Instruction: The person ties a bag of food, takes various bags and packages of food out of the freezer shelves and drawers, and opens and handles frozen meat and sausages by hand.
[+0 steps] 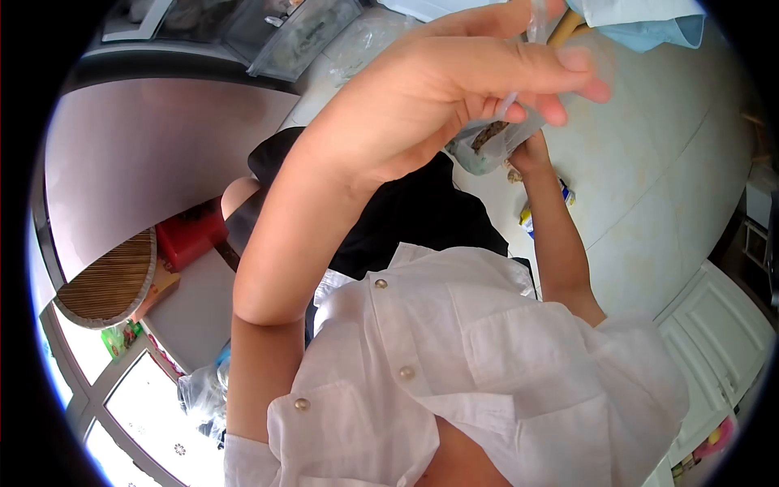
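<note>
My left hand reaches across the upper middle of the head view, close to the camera. Thin strips of clear plastic run between its bent fingers, which are slightly blurred. Below those fingers hangs a translucent plastic bag with something dark brown inside; its exact kind is unclear. My right hand is lower and farther away, closed on the right side of the bag. Part of that hand is hidden behind the bag and my left fingers.
Blue-and-yellow packaging lies on the tiled floor beside my right forearm. A white cabinet stands right. At left are a round woven mat and a red box. A light-blue bag is at top right.
</note>
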{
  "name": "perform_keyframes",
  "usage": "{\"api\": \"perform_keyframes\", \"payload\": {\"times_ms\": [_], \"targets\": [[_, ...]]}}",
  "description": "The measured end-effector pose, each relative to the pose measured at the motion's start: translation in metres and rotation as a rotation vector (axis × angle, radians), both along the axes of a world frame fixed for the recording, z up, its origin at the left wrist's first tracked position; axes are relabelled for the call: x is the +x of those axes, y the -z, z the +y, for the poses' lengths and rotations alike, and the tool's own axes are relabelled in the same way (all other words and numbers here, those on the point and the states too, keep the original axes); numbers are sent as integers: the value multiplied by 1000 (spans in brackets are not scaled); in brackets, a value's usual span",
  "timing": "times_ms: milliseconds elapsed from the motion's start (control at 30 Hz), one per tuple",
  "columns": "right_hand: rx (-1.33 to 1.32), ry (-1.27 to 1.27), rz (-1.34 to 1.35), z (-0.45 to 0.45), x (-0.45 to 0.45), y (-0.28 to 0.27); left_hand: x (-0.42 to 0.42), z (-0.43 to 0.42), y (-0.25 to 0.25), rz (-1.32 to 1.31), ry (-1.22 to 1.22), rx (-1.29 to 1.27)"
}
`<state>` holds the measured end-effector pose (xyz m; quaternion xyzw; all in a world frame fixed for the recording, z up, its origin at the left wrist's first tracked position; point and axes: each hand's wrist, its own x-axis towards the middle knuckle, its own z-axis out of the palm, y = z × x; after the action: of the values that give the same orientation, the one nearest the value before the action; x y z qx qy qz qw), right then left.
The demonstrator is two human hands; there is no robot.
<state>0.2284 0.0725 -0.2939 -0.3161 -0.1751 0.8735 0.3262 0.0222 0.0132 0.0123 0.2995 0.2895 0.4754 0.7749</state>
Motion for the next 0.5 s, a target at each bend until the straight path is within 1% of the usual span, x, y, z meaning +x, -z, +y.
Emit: {"api": "perform_keyframes", "payload": {"times_ms": [33,67,100,133,200,233,267,300,333,367,400,433,500], "targets": [[24,-20,-27,0,-1,-2,0,0,4,56,-22,10],[48,-36,-55,0,-1,-5,-9,4,25,34,-41,47],[71,-52,-82,1,-1,-11,-13,5,27,26,-53,55],[-58,7,-29,-2,-6,-24,-18,6,28,17,-65,63],[-170,-2,-129,2,-11,-13,-22,5,27,16,-81,59],[-223,-5,-180,6,-14,-5,-18,3,21,42,-99,12],[-193,32,-71,7,-15,8,-14,0,16,67,-117,-36],[-183,15,-25,8,-14,3,-10,-3,10,90,-135,-84],[-179,-1,19,8,-8,-2,-13,-4,23,41,-134,-68],[-175,-15,63,8,-5,-7,-16,-4,24,-6,-123,-9],[-187,6,12,7,-5,-12,-19,-4,26,-56,-110,49],[-142,34,-88,4,-7,-14,-22,-3,27,-107,-95,105],[-42,86,-284,5,-18,-19,-21,-3,20,-50,-114,73]]}}
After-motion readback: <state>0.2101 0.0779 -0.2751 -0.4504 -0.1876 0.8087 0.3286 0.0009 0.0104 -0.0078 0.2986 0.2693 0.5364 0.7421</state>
